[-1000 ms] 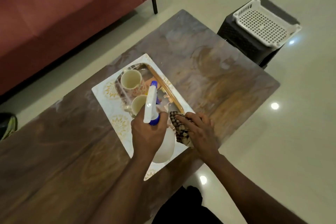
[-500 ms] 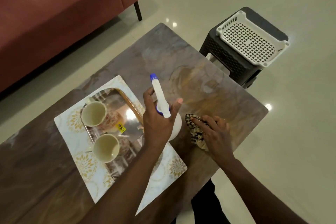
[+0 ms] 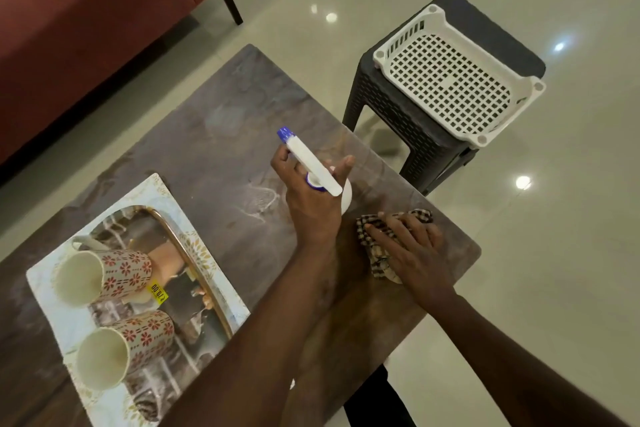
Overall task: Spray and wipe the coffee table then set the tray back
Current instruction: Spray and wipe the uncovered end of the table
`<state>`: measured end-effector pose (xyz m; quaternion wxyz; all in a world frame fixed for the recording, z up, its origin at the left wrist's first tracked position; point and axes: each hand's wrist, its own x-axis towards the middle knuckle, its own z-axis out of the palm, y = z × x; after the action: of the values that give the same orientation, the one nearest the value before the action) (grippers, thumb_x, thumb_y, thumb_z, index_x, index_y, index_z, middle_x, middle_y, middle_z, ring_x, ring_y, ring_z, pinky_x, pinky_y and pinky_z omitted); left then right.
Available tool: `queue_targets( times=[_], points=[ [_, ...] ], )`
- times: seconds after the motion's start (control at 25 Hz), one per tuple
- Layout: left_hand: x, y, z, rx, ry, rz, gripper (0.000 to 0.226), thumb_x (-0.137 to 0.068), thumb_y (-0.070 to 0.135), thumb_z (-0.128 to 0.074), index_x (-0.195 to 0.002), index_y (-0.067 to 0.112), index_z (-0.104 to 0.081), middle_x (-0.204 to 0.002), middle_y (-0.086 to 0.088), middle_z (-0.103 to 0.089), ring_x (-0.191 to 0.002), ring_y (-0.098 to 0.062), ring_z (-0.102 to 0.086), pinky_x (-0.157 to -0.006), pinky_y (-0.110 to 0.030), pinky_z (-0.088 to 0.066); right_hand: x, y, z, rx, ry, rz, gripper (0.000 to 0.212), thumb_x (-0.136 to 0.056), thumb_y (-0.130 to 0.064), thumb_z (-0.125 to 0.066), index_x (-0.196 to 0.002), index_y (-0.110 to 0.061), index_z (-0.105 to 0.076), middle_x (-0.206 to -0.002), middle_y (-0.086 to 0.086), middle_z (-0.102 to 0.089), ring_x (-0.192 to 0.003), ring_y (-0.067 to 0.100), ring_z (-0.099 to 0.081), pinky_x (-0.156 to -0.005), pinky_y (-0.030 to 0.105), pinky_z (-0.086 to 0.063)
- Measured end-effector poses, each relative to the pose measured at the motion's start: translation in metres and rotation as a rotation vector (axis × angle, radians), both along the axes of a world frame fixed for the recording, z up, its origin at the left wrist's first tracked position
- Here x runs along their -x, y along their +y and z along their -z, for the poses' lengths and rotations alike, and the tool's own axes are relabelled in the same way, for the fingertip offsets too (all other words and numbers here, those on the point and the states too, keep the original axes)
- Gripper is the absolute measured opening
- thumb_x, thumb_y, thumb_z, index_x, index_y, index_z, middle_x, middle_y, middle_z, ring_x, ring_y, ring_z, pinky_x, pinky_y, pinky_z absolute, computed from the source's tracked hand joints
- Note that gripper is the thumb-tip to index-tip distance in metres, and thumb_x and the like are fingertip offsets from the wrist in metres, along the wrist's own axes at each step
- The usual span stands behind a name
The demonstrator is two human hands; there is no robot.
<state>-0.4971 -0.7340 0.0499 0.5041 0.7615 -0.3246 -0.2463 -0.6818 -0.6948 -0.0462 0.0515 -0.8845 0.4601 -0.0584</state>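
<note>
While my left hand [image 3: 311, 204] grips the spray bottle [image 3: 313, 166] above the coffee table [image 3: 221, 135] and my right hand [image 3: 412, 246] presses the checked cloth [image 3: 377, 260] flat, I should mist evenly, well clear of the tray [image 3: 204, 274] sitting nearby

In the middle of the frame the left hand [image 3: 311, 208] holds a white spray bottle [image 3: 313, 166] above the table [image 3: 221, 135], its blue nozzle toward the upper left. At the right, the right hand [image 3: 412, 246] presses flat on a checked cloth [image 3: 377, 253]. At the lower left a tray [image 3: 194, 246] carries two flowered cups [image 3: 104, 276]. A white basket [image 3: 457, 80] sits on a dark stool [image 3: 388, 107] at the upper right.
</note>
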Motion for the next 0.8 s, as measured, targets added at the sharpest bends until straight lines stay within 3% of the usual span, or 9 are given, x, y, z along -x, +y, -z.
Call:
queue_targets(
  times=[0.16, 0.28, 0.36, 0.44, 0.48, 0.56, 0.64, 0.72, 0.8],
  points=[
    [0.004, -0.009, 0.011, 0.042, -0.014, 0.001, 0.082, -0.072, 0.02, -0.085, -0.13, -0.002, -0.031, -0.082, 0.003, -0.061, -0.073, 0.012, -0.06, -0.071, 0.003, -0.039, -0.001, 0.001, 0.011, -0.025, 0.039, -0.101, 0.051, -0.101, -0.046, -0.013, -0.143, -0.025, -0.032, -0.15, 0.002, -0.03, -0.138, 0.028, -0.026, -0.112, 0.05, -0.016],
    [0.008, -0.009, 0.014, 0.046, -0.015, -0.014, 0.084, -0.072, 0.02, -0.085, -0.133, -0.002, -0.03, -0.087, 0.018, -0.057, -0.075, 0.011, -0.06, -0.071, 0.004, -0.041, -0.002, -0.005, 0.008, -0.047, 0.073, -0.138, 0.054, -0.1, -0.048, -0.012, -0.145, -0.024, -0.029, -0.151, 0.003, -0.031, -0.14, 0.03, -0.024, -0.113, 0.053, -0.016],
    [0.01, -0.007, 0.013, 0.021, -0.015, -0.015, 0.087, -0.073, 0.018, -0.084, -0.135, -0.005, -0.028, -0.105, 0.005, -0.061, -0.087, 0.003, -0.059, -0.072, 0.007, -0.039, -0.003, -0.004, 0.008, -0.056, 0.07, -0.129, 0.054, -0.1, -0.048, -0.011, -0.144, -0.024, -0.03, -0.149, 0.004, -0.035, -0.139, 0.03, -0.025, -0.112, 0.053, -0.017],
    [0.007, -0.003, 0.016, -0.009, 0.001, 0.01, 0.093, -0.073, 0.024, -0.084, -0.142, 0.004, -0.024, -0.133, -0.016, -0.056, -0.112, -0.016, -0.06, -0.08, 0.006, -0.037, -0.003, -0.005, 0.007, -0.074, 0.064, -0.117, 0.054, -0.099, -0.049, -0.013, -0.144, -0.025, -0.031, -0.148, 0.004, -0.039, -0.138, 0.03, -0.026, -0.112, 0.052, -0.018],
    [0.004, 0.001, 0.019, -0.028, 0.002, 0.036, 0.099, -0.072, 0.029, -0.084, -0.146, 0.014, -0.019, -0.144, -0.018, -0.048, -0.124, -0.023, -0.056, -0.09, 0.001, -0.038, -0.002, -0.007, 0.005, -0.079, 0.061, -0.115, 0.053, -0.099, -0.05, -0.017, -0.144, -0.026, -0.03, -0.147, 0.004, -0.04, -0.138, 0.029, -0.026, -0.112, 0.053, -0.018],
    [-0.005, 0.018, 0.023, -0.074, -0.051, 0.087, 0.11, -0.069, 0.039, -0.085, -0.149, 0.031, -0.009, -0.155, -0.01, -0.037, -0.134, -0.016, -0.044, -0.111, -0.027, -0.036, -0.001, -0.009, -0.001, -0.091, 0.035, -0.113, 0.054, -0.097, -0.053, -0.021, -0.144, -0.027, -0.029, -0.148, 0.003, -0.04, -0.14, 0.026, -0.025, -0.111, 0.053, -0.018],
    [-0.012, 0.043, 0.025, -0.122, -0.108, 0.111, 0.115, -0.068, 0.045, -0.084, -0.151, 0.036, -0.005, -0.155, -0.004, -0.037, -0.135, -0.012, -0.042, -0.114, -0.055, -0.032, -0.002, -0.004, -0.014, -0.075, -0.037, -0.059, 0.057, -0.098, -0.056, -0.018, -0.144, -0.026, -0.03, -0.149, 0.001, -0.038, -0.141, 0.023, -0.024, -0.111, 0.053, -0.017],
    [-0.018, 0.075, 0.024, -0.141, -0.114, 0.126, 0.11, -0.072, 0.046, -0.081, -0.153, 0.034, -0.007, -0.154, -0.004, -0.039, -0.136, -0.016, -0.042, -0.109, -0.06, -0.035, -0.018, 0.011, -0.033, -0.009, -0.146, -0.027, 0.056, -0.098, -0.055, -0.025, -0.142, -0.023, -0.034, -0.148, 0.0, -0.038, -0.139, 0.021, -0.028, -0.111, 0.051, -0.019],
    [-0.028, 0.109, 0.023, -0.127, -0.129, 0.15, 0.095, -0.08, 0.038, -0.075, -0.152, 0.027, -0.015, -0.15, -0.006, -0.044, -0.135, -0.016, -0.044, -0.108, -0.054, -0.04, -0.045, 0.038, -0.051, 0.036, -0.243, -0.05, 0.052, -0.098, -0.051, -0.032, -0.141, -0.022, -0.037, -0.147, -0.001, -0.038, -0.139, 0.019, -0.031, -0.111, 0.047, -0.021]
  ],
)
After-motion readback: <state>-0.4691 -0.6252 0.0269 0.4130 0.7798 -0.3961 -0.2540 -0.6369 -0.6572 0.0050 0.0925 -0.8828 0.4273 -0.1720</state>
